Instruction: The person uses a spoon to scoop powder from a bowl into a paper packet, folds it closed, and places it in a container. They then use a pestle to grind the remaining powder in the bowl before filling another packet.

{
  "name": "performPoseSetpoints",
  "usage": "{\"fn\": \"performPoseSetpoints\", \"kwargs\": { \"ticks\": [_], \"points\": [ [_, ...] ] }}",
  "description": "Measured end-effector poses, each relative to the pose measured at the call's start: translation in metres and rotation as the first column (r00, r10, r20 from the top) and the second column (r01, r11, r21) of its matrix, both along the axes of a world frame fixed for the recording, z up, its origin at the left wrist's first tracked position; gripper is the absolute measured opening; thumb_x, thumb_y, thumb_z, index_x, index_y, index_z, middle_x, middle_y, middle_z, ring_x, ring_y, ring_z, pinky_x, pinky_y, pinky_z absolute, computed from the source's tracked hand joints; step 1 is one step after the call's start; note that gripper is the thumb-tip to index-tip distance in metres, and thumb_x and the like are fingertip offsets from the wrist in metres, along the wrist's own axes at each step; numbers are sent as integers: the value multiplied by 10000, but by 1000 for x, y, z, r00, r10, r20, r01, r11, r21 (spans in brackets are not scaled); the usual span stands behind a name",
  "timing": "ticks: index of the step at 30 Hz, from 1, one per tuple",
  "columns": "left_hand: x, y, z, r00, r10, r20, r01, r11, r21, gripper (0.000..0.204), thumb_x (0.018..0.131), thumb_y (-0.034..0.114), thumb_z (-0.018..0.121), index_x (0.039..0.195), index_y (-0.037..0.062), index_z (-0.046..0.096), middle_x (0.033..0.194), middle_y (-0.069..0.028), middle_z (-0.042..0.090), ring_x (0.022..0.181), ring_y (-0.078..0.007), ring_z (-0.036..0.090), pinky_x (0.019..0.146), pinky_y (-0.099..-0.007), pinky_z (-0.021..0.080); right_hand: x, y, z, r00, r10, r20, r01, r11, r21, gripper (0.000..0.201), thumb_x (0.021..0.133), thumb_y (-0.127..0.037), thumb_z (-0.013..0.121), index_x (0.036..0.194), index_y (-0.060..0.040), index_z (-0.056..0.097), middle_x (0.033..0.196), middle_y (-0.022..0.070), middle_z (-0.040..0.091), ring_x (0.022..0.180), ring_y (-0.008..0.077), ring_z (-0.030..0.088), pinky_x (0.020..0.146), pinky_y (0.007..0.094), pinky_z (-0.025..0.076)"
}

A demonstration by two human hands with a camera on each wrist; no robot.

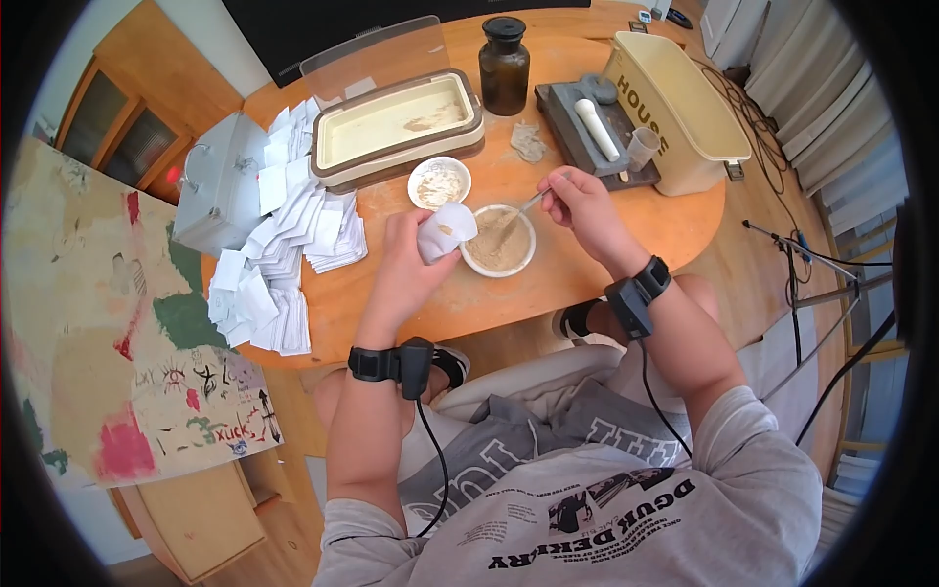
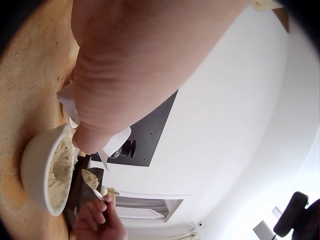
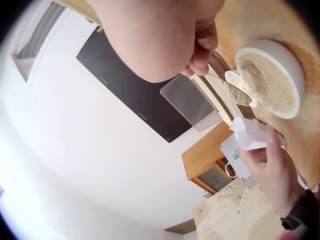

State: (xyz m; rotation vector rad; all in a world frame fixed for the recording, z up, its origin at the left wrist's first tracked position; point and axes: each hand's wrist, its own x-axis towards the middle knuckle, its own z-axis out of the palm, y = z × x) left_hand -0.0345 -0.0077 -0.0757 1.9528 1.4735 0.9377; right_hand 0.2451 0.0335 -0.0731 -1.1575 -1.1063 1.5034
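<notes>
Fingers of the left hand (image 1: 409, 256) curled round a folded white paper packet (image 1: 446, 232), tilted just beside the powder bowl (image 1: 498, 240) on the round wooden table (image 1: 606, 235). Right hand (image 1: 579, 203) pinched a spoon (image 1: 520, 208), its loaded tip over that bowl.

My round wooden table (image 1: 587, 264) carries a bowl of powder (image 1: 498, 240), a smaller dish (image 1: 439, 183), a cream tray (image 1: 397, 124), a brown jar (image 1: 504, 65), a dark slab (image 1: 572, 132), a cream tin (image 1: 675, 108) and stacked paper squares (image 1: 284, 245).
</notes>
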Motion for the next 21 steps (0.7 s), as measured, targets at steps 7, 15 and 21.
{"fn": "performPoseSetpoints", "kwargs": {
  "ticks": [7, 15, 21],
  "points": [
    [4, 0, -4, 999, -37, -26, 38, 999, 37, 589, 789, 183, 807, 1268, 17, 507, 1206, -155, 508, 1109, -314, 536, 954, -380, 459, -12, -4, 31, 999, -10, -31, 12, 996, 84, 230, 1076, -191, 477, 1005, -47, 642, 792, 1, 623, 704, 68, 549, 639, 227, 457],
    [5, 1, -10, 1000, 3, -11, -3, 1000, -26, 582, 802, 162, 805, 1270, 15, 493, 1187, -146, 500, 1118, -273, 558, 933, -364, 490, -34, -40, 50, 835, -170, 522, -312, 635, 707, 119, 998, -63, 551, 1029, 6, 643, 844, 149, 642, 787, 295, 647, 707, 366, 526],
    [-6, 14, -19, 856, 171, 489, -83, 977, -197, 604, 849, 126, 774, 1319, 2, 416, 1287, -173, 484, 1220, -275, 552, 966, -395, 511, -15, -25, 36, 744, -220, 632, -336, 694, 637, 110, 975, -59, 555, 1002, 16, 631, 876, 207, 649, 829, 390, 643, 726, 421, 527]
  ]
}}
